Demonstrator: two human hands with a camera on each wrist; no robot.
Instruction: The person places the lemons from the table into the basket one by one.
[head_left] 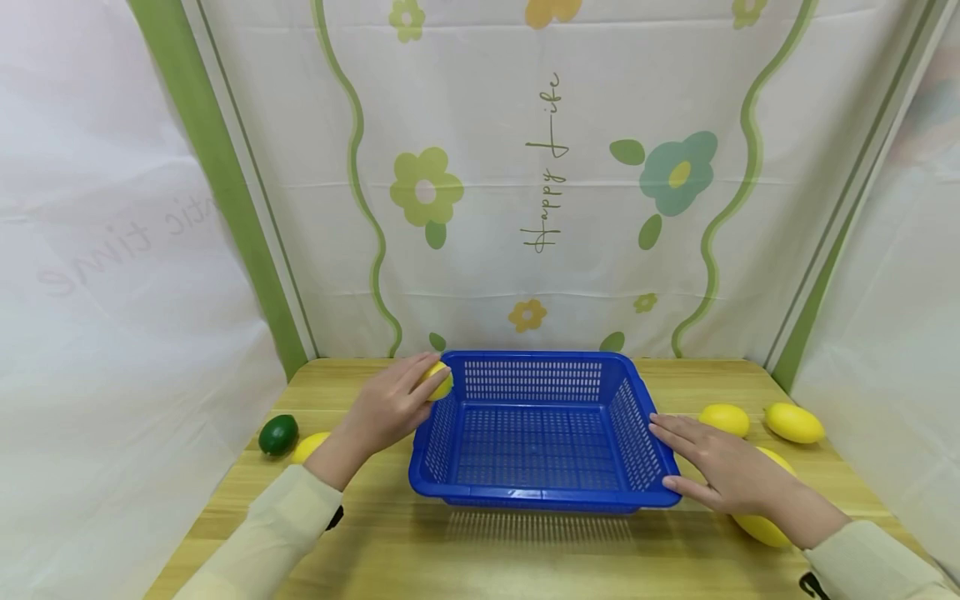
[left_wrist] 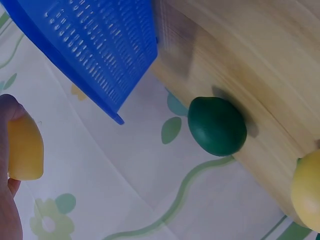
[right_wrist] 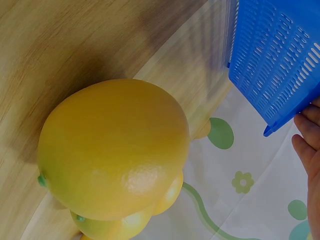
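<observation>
A blue plastic basket with slotted walls stands on the wooden table; nothing lies inside it. Over its left rim, my left hand grips a yellow lemon, which also shows in the left wrist view as a yellow fruit in the fingers. On the basket's right rim my right hand rests with straight fingers and holds nothing. Left of the basket lie a dark green fruit and a second lemon, partly hidden by my left wrist.
Right of the basket lie two lemons, one nearer and one farther right. More yellow fruit sits beneath my right forearm, partly hidden. A printed white curtain hangs along the table's back edge, with white sheets at both sides.
</observation>
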